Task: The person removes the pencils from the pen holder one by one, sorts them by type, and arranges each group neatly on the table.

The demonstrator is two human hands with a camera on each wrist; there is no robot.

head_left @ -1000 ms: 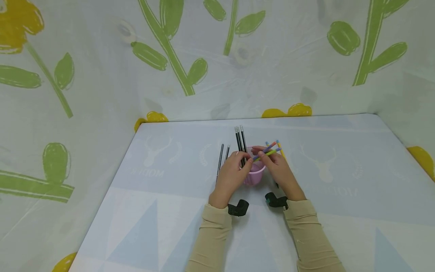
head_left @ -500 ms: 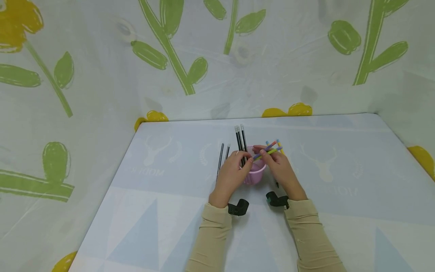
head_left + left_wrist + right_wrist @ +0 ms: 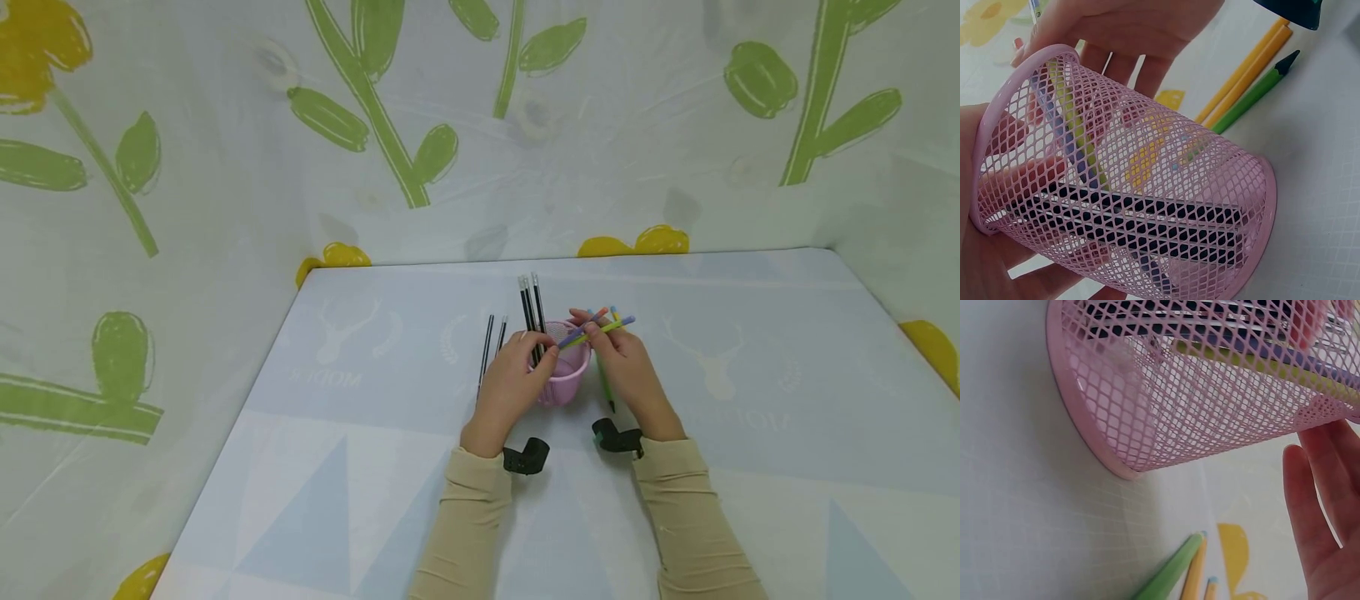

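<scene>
A pink mesh pencil holder (image 3: 561,392) stands between the hands, with several black pencils (image 3: 527,302) upright in its left side. My left hand (image 3: 508,383) grips the holder's rim on that side, fingers and thumb around the edge by the black pencils. With thumb and fingers, my right hand (image 3: 630,371) pinches two slim coloured pencils over the opening: a purple-blue one (image 3: 597,316) with an orange end and a yellow-green one (image 3: 617,326) with a blue end. They slant across each other, lower parts inside the mesh in the left wrist view (image 3: 1075,128).
Two black pencils (image 3: 487,350) lie left of the holder, partly behind the left hand. On its right lie a green pencil (image 3: 1254,97) with a dark tip and yellow-orange pencils (image 3: 1244,69). A black wrist camera (image 3: 527,457) is worn on each wrist; a patterned wall (image 3: 600,183) rises behind.
My right hand has shifted right, and the yellow-green pencil's upper end has swung out to the right with it. More of the green pencil shows beside the holder. The left hand stays in place.
</scene>
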